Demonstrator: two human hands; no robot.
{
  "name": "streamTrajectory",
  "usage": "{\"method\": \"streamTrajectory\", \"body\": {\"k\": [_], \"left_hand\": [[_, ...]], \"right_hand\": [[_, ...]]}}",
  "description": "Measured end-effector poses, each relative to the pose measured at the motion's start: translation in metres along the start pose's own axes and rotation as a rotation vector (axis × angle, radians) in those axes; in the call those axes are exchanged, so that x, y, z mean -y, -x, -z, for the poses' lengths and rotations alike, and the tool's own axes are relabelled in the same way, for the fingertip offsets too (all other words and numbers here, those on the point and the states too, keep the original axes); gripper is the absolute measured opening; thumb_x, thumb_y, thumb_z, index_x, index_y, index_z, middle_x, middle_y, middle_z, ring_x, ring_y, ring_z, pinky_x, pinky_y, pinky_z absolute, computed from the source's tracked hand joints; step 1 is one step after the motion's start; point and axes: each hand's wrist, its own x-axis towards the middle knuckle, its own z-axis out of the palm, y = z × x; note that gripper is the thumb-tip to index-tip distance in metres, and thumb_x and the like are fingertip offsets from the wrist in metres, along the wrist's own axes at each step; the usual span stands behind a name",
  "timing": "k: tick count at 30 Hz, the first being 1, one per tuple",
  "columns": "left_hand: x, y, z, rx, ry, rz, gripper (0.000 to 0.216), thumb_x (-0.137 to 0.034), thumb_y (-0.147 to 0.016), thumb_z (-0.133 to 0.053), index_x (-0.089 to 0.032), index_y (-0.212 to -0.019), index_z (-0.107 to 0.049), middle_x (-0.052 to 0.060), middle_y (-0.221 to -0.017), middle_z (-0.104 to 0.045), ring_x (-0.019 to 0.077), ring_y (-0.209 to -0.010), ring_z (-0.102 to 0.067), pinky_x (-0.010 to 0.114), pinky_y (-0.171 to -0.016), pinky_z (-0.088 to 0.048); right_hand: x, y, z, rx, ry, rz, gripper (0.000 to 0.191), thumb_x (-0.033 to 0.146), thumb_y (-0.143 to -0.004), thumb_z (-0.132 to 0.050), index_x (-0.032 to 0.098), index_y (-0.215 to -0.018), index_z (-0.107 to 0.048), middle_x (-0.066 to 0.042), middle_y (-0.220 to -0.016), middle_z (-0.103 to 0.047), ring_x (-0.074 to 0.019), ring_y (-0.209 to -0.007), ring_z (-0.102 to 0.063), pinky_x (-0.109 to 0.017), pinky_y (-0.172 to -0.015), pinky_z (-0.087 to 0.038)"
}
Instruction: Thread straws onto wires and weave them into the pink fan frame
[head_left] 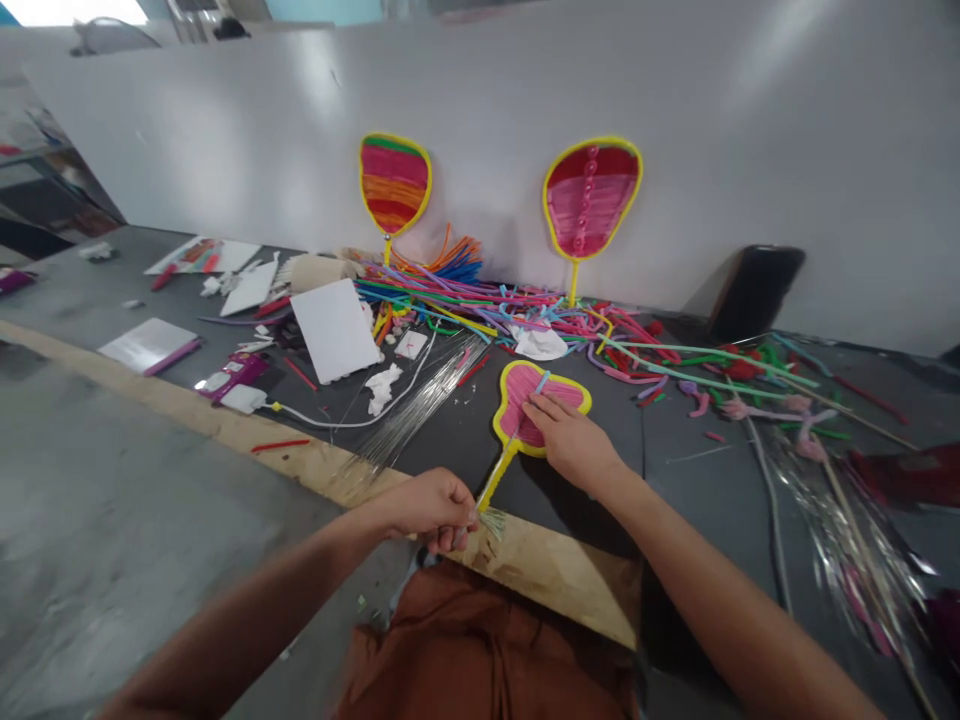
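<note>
A pink hand fan with a yellow fuzzy rim (565, 392) lies on the dark table near its front edge, its yellow handle (496, 482) angled toward me. My right hand (574, 440) lies on the fan's face with fingers stretched out, pressing it down. Just above those fingers a short light-blue piece (542, 381) crosses the pink face. At the handle's lower end my left hand (442, 512) is closed in a pinch. A thin pale strand runs along the handle to its fingertips. Beside them a pale tuft of strands (493, 523) spreads over the table edge.
Two finished-looking fans, one striped (396, 182) and one pink-red (592, 200), lean upright against the white board. Piled pipe cleaners (480, 300) lie behind. A silvery strand bundle (424, 400), white cable (341, 424), white card (336, 330) and phone (756, 295) lie around.
</note>
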Motion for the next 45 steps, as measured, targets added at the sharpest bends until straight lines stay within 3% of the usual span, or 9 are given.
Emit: {"method": "streamTrajectory", "body": {"k": [13, 27, 34, 39, 45], "left_hand": [[0.007, 0.012, -0.004, 0.024, 0.125, -0.053, 0.037, -0.049, -0.066, -0.065, -0.013, -0.072, -0.057, 0.001, -0.066, -0.064, 0.005, -0.042, -0.049, 0.016, -0.041, -0.036], [0.007, 0.007, -0.018, -0.108, 0.053, -0.016, 0.028, -0.041, -0.069, -0.056, -0.014, -0.066, -0.053, 0.002, -0.063, -0.063, 0.0071, -0.042, -0.051, 0.018, -0.04, -0.039], [-0.007, 0.016, -0.009, -0.204, -0.282, -0.041, 0.037, -0.048, -0.075, -0.048, -0.015, -0.062, -0.055, 0.003, -0.058, -0.061, 0.0099, -0.043, -0.052, 0.017, -0.039, -0.036], [-0.019, 0.011, 0.002, -0.27, -0.389, -0.074, 0.038, -0.051, -0.076, -0.046, -0.016, -0.07, -0.058, 0.002, -0.062, -0.063, 0.01, -0.043, -0.051, 0.017, -0.037, -0.031], [-0.041, -0.004, 0.005, -0.461, -0.61, -0.303, 0.028, -0.04, -0.078, -0.048, -0.018, -0.083, -0.064, 0.0, -0.069, -0.064, 0.013, -0.063, -0.058, 0.019, -0.053, -0.037]], "right_hand": [[0.001, 0.004, -0.008, -0.059, -0.021, 0.004, 0.049, 0.0, -0.077, -0.041, 0.005, -0.125, -0.052, -0.015, -0.13, -0.052, -0.0229, -0.124, -0.043, -0.038, -0.108, -0.032], [0.001, 0.003, -0.009, -0.066, -0.018, -0.01, 0.048, 0.002, -0.078, -0.042, 0.005, -0.124, -0.053, -0.015, -0.13, -0.052, -0.0228, -0.123, -0.044, -0.037, -0.108, -0.031], [0.001, 0.002, -0.008, -0.087, 0.002, 0.01, 0.046, 0.001, -0.078, -0.042, 0.004, -0.123, -0.054, -0.015, -0.128, -0.054, -0.0232, -0.122, -0.045, -0.036, -0.107, -0.033], [0.001, 0.002, -0.008, -0.095, 0.008, 0.029, 0.047, 0.0, -0.077, -0.042, 0.003, -0.123, -0.053, -0.015, -0.127, -0.055, -0.0223, -0.123, -0.044, -0.036, -0.108, -0.032], [0.001, 0.002, -0.011, -0.111, -0.039, -0.005, 0.048, 0.001, -0.077, -0.044, 0.005, -0.124, -0.053, -0.015, -0.13, -0.053, -0.0221, -0.124, -0.044, -0.036, -0.108, -0.032]]}}
